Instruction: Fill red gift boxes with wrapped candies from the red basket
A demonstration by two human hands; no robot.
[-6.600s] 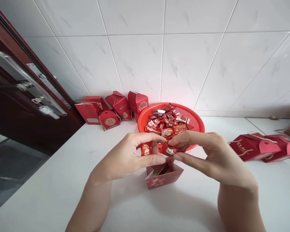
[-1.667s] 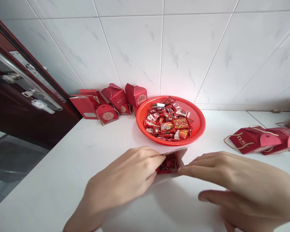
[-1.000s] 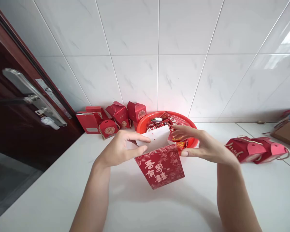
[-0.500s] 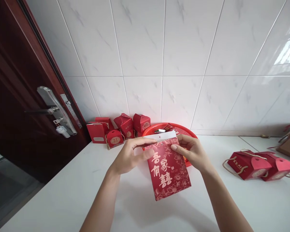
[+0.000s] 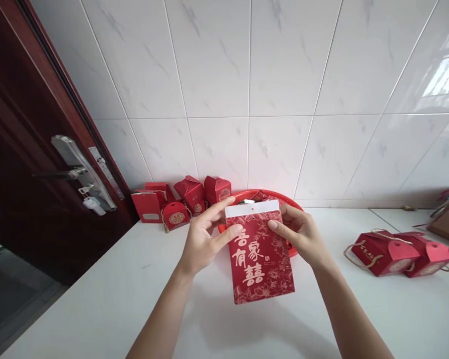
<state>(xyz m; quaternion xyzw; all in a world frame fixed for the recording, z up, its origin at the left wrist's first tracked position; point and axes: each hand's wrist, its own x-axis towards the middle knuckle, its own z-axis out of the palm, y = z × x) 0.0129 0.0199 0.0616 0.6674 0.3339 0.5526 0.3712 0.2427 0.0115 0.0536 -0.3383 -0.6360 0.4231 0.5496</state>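
Note:
I hold a red paper gift bag (image 5: 262,262) with gold characters and a white top flap upright above the white counter. My left hand (image 5: 204,237) pinches its upper left edge between thumb and fingers. My right hand (image 5: 299,232) grips its upper right edge, thumb on the front. Behind the bag sits a red round basket (image 5: 290,202), mostly hidden; only a bit of the wrapped candy in it shows.
Several small red gift boxes (image 5: 181,199) stand against the tiled wall at back left. Two red boxes with rope handles (image 5: 400,247) lie on the counter at right. A dark door with a metal handle (image 5: 75,167) is on the left. A brown box (image 5: 447,224) sits far right.
The bag stood open on the counter as candy went in. Both hands have since lifted it upright, closed its top and now pinch the flap flat at the upper edges.

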